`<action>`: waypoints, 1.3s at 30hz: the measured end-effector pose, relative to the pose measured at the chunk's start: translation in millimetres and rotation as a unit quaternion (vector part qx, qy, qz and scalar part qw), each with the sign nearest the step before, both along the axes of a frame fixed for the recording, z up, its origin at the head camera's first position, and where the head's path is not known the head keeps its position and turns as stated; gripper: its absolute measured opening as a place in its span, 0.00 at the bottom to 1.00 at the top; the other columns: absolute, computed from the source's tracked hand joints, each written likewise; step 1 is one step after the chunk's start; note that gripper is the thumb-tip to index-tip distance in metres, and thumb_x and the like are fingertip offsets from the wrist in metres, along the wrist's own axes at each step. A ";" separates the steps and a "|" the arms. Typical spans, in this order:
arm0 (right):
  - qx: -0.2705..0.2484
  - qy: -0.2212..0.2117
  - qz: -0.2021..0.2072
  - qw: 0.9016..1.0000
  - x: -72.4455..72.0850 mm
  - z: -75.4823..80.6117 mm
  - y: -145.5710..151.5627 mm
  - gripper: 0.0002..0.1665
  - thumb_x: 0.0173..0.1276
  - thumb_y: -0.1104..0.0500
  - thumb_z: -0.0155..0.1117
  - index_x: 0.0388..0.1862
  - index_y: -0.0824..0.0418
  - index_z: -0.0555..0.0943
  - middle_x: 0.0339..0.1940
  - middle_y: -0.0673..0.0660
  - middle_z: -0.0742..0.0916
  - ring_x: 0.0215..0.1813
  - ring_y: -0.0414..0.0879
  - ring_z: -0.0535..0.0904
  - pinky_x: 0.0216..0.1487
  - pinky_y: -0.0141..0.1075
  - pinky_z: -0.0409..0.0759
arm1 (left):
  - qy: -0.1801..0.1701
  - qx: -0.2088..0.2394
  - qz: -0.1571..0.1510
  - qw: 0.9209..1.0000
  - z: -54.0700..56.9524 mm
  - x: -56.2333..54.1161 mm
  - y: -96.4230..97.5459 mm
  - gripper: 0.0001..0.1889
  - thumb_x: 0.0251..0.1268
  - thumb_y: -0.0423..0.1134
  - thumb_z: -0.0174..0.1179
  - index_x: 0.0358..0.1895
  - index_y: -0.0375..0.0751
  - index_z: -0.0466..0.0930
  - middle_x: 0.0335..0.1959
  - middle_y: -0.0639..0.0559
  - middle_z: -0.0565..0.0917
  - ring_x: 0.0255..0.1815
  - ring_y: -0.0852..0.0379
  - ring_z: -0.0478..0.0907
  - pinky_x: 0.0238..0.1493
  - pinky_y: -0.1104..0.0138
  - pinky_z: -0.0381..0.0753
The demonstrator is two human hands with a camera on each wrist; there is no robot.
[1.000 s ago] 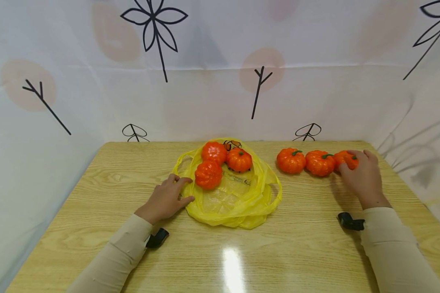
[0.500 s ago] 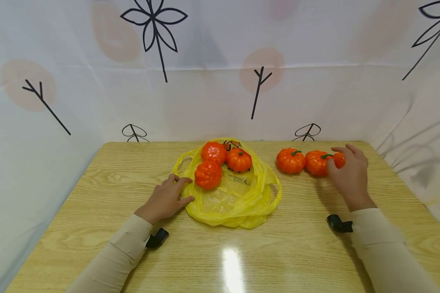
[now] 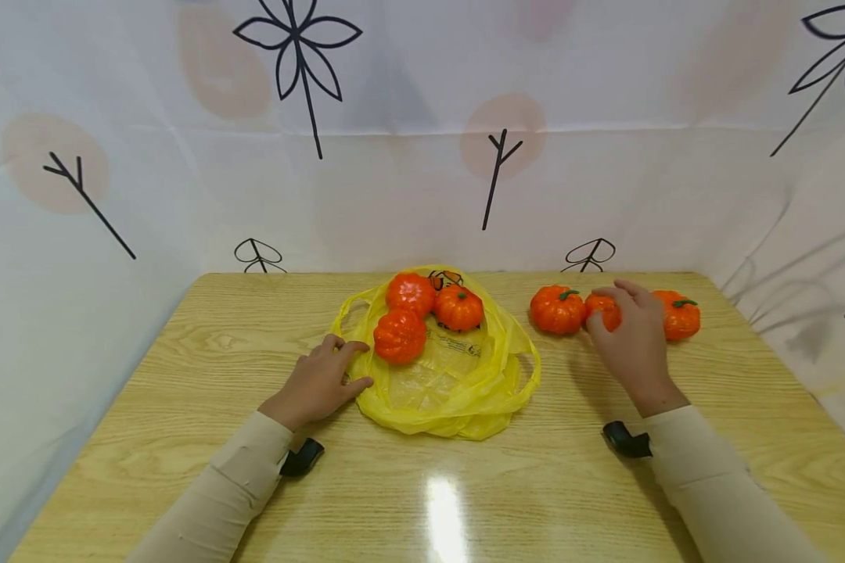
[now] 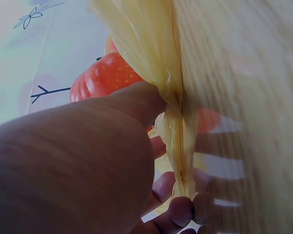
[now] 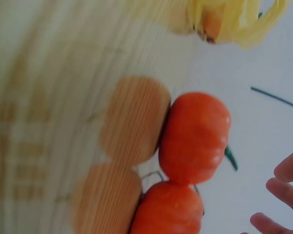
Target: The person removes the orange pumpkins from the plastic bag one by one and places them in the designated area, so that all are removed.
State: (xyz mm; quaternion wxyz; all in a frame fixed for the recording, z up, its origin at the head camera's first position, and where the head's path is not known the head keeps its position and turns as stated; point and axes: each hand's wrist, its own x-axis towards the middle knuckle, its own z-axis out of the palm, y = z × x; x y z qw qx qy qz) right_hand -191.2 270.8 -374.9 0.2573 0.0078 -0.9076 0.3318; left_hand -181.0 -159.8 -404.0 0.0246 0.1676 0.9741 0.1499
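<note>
My left hand [image 3: 317,387] rests at the left rim of a yellow plastic bag [image 3: 451,410], with thumb and index finger apart. The left wrist view shows a fold of the bag [image 4: 173,141] passing between thumb and fingers. In the bag sit three small orange pumpkins, at the back left [image 3: 411,292], right [image 3: 458,307] and front [image 3: 400,336]. My right hand [image 3: 634,344] reaches over the middle pumpkin [image 3: 602,310] of a row, partly hiding it. The row's left pumpkin [image 3: 558,310] and right pumpkin [image 3: 678,315] flank it. In the right wrist view my fingers [image 5: 285,195] stand apart from the pumpkins.
A wooden table [image 3: 366,500] carries everything. Behind it hangs a pale cloth [image 3: 408,195] with plant drawings, and the cloth continues at both sides. The pumpkin row stands near the table's back edge, right of the bag.
My right hand has moved left along the row, from the right pumpkin to the middle one, uncovering the right pumpkin. The left hand and the bag stay put.
</note>
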 end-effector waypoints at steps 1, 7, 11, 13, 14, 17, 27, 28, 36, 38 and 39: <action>0.000 0.003 0.004 1.000 0.5 -0.2 -3.0 0.18 0.70 0.65 0.56 0.56 0.70 0.80 0.68 0.72 0.72 0.70 0.73 0.62 0.63 0.69 0.63 | -0.001 0.000 0.000 1.000 0.2 0.1 0.1 0.28 0.68 0.57 0.62 0.67 0.53 0.72 0.55 0.44 0.73 0.54 0.45 0.74 0.50 0.47 0.73; 0.002 0.018 0.030 0.999 3.6 0.1 -20.2 0.17 0.69 0.65 0.56 0.54 0.70 0.80 0.65 0.71 0.75 0.69 0.71 0.65 0.60 0.67 0.67 | -0.002 -0.001 -0.001 1.000 -0.1 -0.2 0.0 0.28 0.68 0.58 0.62 0.67 0.52 0.72 0.55 0.44 0.73 0.52 0.46 0.74 0.49 0.47 0.74; 0.009 0.033 0.047 0.998 6.6 0.0 -29.6 0.16 0.67 0.67 0.57 0.52 0.70 0.81 0.63 0.71 0.77 0.67 0.71 0.66 0.58 0.66 0.69 | 0.000 0.000 -0.004 1.000 0.1 -0.4 0.2 0.28 0.68 0.58 0.62 0.67 0.52 0.72 0.56 0.44 0.73 0.53 0.46 0.74 0.49 0.48 0.74; 0.018 0.045 0.056 0.997 7.7 -0.4 -33.9 0.16 0.66 0.68 0.58 0.52 0.70 0.81 0.62 0.71 0.78 0.65 0.71 0.67 0.57 0.66 0.69 | 0.001 0.000 -0.004 1.000 0.1 -0.4 0.2 0.28 0.68 0.57 0.62 0.67 0.52 0.72 0.56 0.44 0.73 0.53 0.47 0.74 0.49 0.48 0.74; 0.022 0.051 0.059 0.997 8.0 -0.4 -35.9 0.16 0.66 0.68 0.59 0.51 0.71 0.81 0.61 0.71 0.78 0.65 0.71 0.68 0.58 0.66 0.69 | 0.002 0.000 -0.005 1.000 0.0 -0.4 0.3 0.28 0.68 0.57 0.62 0.67 0.52 0.72 0.55 0.45 0.73 0.53 0.47 0.74 0.49 0.48 0.74; 0.032 0.064 0.070 0.995 8.8 -0.5 -41.8 0.16 0.65 0.68 0.61 0.51 0.71 0.81 0.60 0.71 0.79 0.64 0.71 0.69 0.58 0.67 0.68 | 0.003 -0.001 -0.005 1.000 -0.1 -0.5 0.2 0.27 0.68 0.57 0.62 0.66 0.52 0.72 0.55 0.45 0.74 0.53 0.47 0.74 0.48 0.48 0.74; 0.028 0.076 0.102 0.991 11.0 0.1 -58.4 0.16 0.64 0.70 0.63 0.51 0.70 0.81 0.60 0.71 0.79 0.65 0.68 0.69 0.61 0.64 0.68 | -0.002 -0.002 -0.002 1.000 1.6 0.2 0.5 0.28 0.68 0.58 0.62 0.67 0.52 0.72 0.55 0.45 0.73 0.53 0.47 0.74 0.49 0.49 0.74; 0.029 0.076 0.103 0.991 11.2 0.3 -60.0 0.16 0.64 0.70 0.63 0.51 0.70 0.82 0.60 0.70 0.79 0.65 0.68 0.69 0.62 0.64 0.68 | -0.003 -0.001 -0.002 1.000 1.7 0.2 0.6 0.28 0.68 0.58 0.62 0.67 0.52 0.72 0.56 0.45 0.73 0.53 0.47 0.74 0.49 0.49 0.74; 0.032 0.072 0.125 0.989 12.6 1.7 -70.0 0.18 0.64 0.69 0.63 0.54 0.68 0.82 0.61 0.69 0.79 0.65 0.65 0.70 0.62 0.61 0.69 | -0.002 -0.002 -0.001 1.000 0.5 -0.5 0.5 0.28 0.68 0.58 0.62 0.67 0.52 0.72 0.55 0.45 0.74 0.53 0.47 0.74 0.47 0.50 0.73; 0.035 0.064 0.127 0.989 13.1 2.2 -72.3 0.18 0.65 0.68 0.63 0.55 0.67 0.81 0.62 0.68 0.78 0.65 0.64 0.70 0.62 0.61 0.70 | -0.003 -0.003 -0.001 1.000 0.2 -0.7 0.4 0.28 0.68 0.58 0.62 0.67 0.52 0.72 0.55 0.45 0.74 0.53 0.47 0.74 0.48 0.50 0.73; 0.036 0.059 0.128 0.989 13.4 2.6 -73.4 0.18 0.66 0.67 0.62 0.55 0.66 0.81 0.63 0.68 0.78 0.65 0.64 0.69 0.62 0.62 0.70 | -0.003 -0.003 -0.001 1.000 0.2 -0.8 0.5 0.28 0.68 0.58 0.62 0.67 0.53 0.72 0.55 0.45 0.74 0.53 0.47 0.74 0.48 0.50 0.73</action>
